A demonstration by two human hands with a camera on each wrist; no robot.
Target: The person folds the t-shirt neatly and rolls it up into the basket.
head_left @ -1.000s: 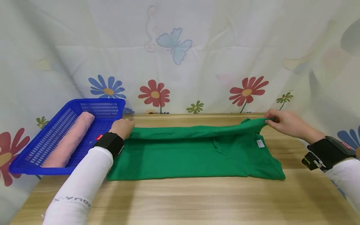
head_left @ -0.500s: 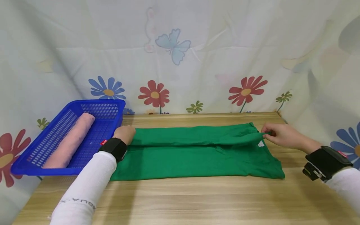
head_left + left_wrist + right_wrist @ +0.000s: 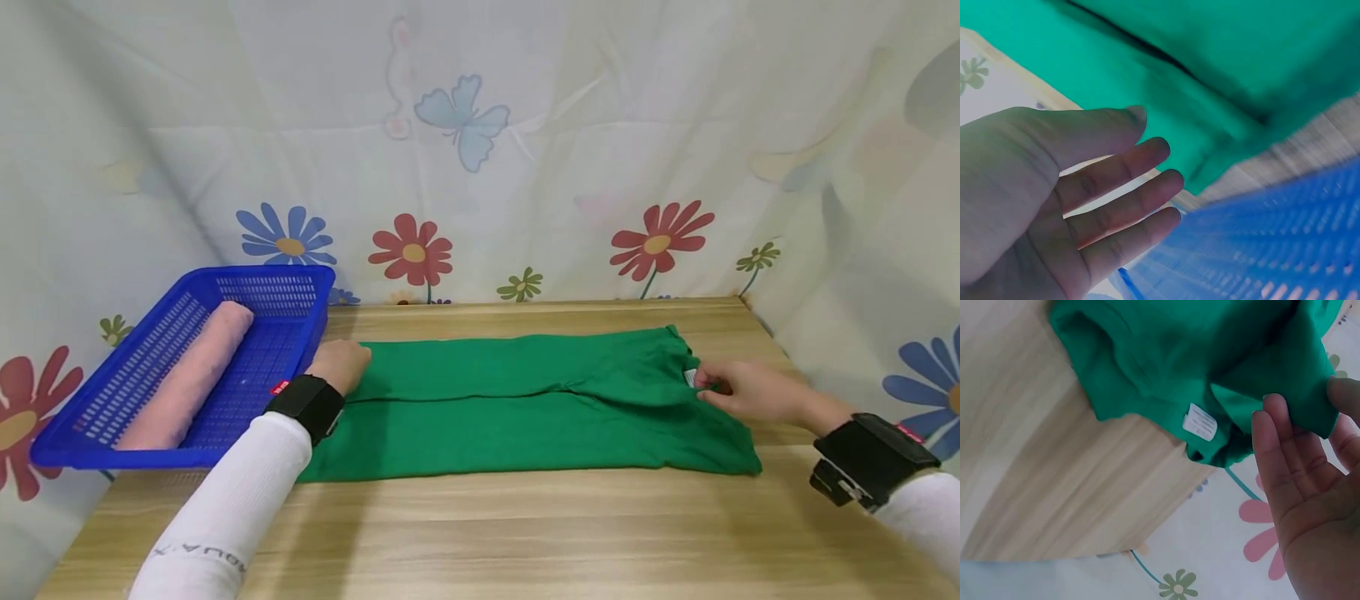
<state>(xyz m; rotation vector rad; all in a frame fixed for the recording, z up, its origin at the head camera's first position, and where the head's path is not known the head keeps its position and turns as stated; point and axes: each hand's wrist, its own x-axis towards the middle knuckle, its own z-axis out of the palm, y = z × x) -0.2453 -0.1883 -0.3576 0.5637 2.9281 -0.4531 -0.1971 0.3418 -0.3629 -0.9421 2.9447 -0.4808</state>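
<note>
Cloth (image 3: 480, 437) lies lengthwise across the table (image 3: 525, 542), its long flap (image 3: 465, 367) down along most of the middle, so I judge this fold nearly done, with only the rumpled end by the label (image 3: 691, 377) left to lay flat. There my right hand (image 3: 750, 392) pinches a corner between thumb and fingers, while at the other end my left hand's (image 3: 341, 365) visible fingers reach out loosely, no cloth seen between them. I have bare table along the near side, but the basket (image 3: 135, 458) with its pink roll (image 3: 187, 375) sits close by my left hand and the curtain (image 3: 540, 183) rises behind the back edge.
</note>
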